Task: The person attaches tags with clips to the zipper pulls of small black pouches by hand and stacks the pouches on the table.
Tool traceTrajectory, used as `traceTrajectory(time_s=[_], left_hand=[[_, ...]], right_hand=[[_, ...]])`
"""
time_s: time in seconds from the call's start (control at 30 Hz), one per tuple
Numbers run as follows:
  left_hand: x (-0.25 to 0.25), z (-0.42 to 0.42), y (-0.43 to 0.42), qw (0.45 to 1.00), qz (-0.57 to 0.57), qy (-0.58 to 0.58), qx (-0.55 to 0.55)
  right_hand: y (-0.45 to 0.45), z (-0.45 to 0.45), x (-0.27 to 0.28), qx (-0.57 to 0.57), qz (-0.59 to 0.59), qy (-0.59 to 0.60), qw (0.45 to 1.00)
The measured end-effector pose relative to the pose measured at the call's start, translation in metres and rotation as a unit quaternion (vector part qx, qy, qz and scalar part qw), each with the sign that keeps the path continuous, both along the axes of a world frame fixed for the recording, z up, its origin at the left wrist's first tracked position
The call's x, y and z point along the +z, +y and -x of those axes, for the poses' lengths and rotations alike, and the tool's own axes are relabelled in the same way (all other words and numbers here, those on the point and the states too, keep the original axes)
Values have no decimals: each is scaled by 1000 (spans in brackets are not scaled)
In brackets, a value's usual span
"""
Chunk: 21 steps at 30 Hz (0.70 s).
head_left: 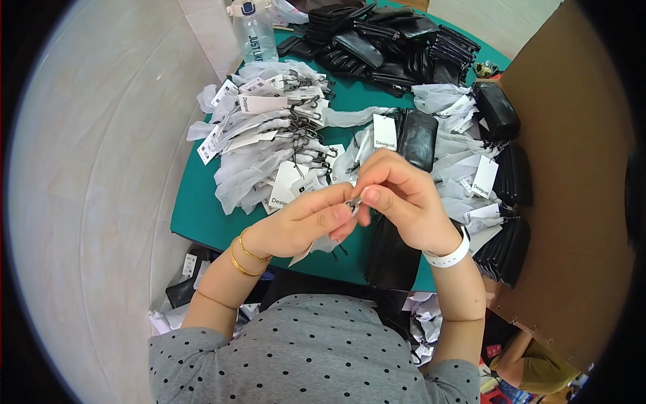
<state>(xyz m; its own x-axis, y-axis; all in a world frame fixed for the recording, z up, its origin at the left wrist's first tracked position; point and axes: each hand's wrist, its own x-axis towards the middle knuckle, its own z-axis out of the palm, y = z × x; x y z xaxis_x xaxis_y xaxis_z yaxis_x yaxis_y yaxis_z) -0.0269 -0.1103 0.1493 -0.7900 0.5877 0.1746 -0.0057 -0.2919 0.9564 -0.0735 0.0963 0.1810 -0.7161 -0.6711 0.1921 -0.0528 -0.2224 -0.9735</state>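
My left hand [313,219] and my right hand [400,195] meet above the front of the green table. Both pinch a small metal clasp [353,204] between thumb and fingers; its exact shape is mostly covered. Pale grey fabric [328,244] and the corner of a white tag hang beneath my left hand. Behind my fingers stands a white Desigual tag [385,132], beside a black wallet [418,140]. Another black wallet [393,256] lies below my right hand, partly hidden by it.
At left lies a heap of grey fabric strips [242,172] with white tags and dark clasps. Many black wallets [377,47] are piled at the back, near a clear bottle [256,34]. Tagged wallets [498,111] line the right, beside a brown cardboard wall [572,135]. Another person's arm [515,357] shows lower right.
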Motion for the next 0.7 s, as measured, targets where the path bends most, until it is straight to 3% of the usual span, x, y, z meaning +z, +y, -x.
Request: traceTrajectory(time_s=[0.03,0.1,0.2,0.27,0.33,0.47,0.63,0.7], left_hand=[[1,1,1,1000,13,9,21],[2,1,3,998,36,-6,42],[0,3,3,992,83,-2,92],[-2,5,4,987,104,17,119],[-8,3,6,984,93,19,153],[-21,-1,10,986,105,-12,127],[-43,1,22,960,235,-25,148],[-45,3,27,939,296,15,176]], right_hand=[[1,1,0,-2,-1,-2,1000],[4,7,1,-64,-100,243,963],[12,9,11,-144,-174,249,942],[27,13,6,-180,-236,190,936],[47,17,-18,-142,-431,354,818],[43,1,-46,-84,-525,351,771],[40,1,-61,-140,-440,400,792],[41,-3,-57,-161,-378,304,859]])
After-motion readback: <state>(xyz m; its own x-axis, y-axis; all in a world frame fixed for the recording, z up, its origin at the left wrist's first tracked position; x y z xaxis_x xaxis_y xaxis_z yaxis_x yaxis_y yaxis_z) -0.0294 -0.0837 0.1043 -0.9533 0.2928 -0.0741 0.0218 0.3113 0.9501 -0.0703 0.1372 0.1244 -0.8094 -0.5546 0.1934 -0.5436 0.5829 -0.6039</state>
